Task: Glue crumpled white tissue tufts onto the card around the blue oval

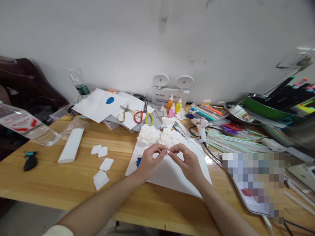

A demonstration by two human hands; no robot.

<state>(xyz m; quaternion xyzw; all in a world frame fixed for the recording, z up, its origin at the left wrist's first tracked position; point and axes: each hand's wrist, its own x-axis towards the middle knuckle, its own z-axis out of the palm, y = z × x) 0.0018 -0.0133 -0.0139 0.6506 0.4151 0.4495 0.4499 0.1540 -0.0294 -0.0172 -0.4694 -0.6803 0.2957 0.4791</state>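
Observation:
My left hand (150,163) and my right hand (186,163) meet over a white sheet (169,178) on the wooden table. Between their pinched fingertips is a small white piece (168,151), apparently paper; the fingers hide part of it. Just beyond the hands sit two ruffled white clusters, a left one (148,133) and a right one (171,137). A blue patch (138,162) shows beside my left hand, partly covered by it. Farther left, several small white paper squares (106,164) lie on the wood, some overlapping.
A white glue gun (201,131) with its cord stands right of the sheet. Behind are scissors (136,116), yellow-handled pliers (148,118) and small paint bottles (171,110). A blurred-out tablet (256,186) lies right; a white folded stack (71,146) and water bottle (31,126) left.

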